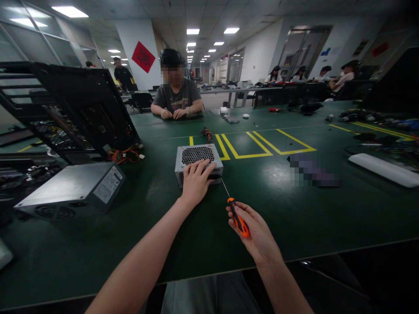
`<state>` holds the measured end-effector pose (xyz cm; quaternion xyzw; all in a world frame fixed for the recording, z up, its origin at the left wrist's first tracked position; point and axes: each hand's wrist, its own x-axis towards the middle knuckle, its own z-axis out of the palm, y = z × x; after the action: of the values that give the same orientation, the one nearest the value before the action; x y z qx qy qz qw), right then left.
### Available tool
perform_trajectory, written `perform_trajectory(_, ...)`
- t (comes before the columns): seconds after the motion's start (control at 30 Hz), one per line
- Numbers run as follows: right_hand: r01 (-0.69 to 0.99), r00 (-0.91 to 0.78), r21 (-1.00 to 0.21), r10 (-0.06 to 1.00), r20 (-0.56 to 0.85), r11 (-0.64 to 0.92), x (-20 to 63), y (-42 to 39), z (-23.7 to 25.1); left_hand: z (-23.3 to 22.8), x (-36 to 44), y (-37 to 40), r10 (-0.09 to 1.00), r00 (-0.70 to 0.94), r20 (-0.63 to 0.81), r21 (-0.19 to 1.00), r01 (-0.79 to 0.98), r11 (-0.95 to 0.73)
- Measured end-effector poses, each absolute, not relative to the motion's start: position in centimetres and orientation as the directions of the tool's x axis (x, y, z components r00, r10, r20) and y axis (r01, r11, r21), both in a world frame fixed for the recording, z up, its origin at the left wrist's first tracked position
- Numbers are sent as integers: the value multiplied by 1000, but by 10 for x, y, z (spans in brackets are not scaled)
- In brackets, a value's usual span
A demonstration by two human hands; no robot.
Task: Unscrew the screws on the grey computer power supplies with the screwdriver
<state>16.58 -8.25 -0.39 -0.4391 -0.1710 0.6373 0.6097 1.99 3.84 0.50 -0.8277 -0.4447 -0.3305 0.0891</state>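
Note:
A grey metal computer power supply (197, 153) with a honeycomb vent on top sits on the green table. My left hand (195, 182) lies over its near top edge, fingers stretched out across the surface. My right hand (252, 224) is closed around the orange-and-black handle of a screwdriver (238, 217). The thin shaft points up and left, its tip close to the right front corner of the power supply; whether it touches is too small to tell. A cable bundle (207, 134) comes out behind the power supply.
A second power supply (70, 185) lies at left, before a black computer case (65, 109) with loose cables (126, 155). Yellow tape (252, 155) marks the table. At right are a long white object (382, 169) and a cable pile. Across sits a person (176, 98).

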Motion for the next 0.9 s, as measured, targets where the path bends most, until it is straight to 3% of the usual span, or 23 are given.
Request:
perform_trajectory(0.3, -584, 157, -786, 921, -355, -204, 164, -80, -2, 5, 20, 38, 665, 390, 636, 40, 845, -534)
perform_trajectory(0.9, -573, 161, -789, 914, -373, -221, 162, -79, -1, 4, 18, 37, 646, 408, 645, 16, 838, -545)
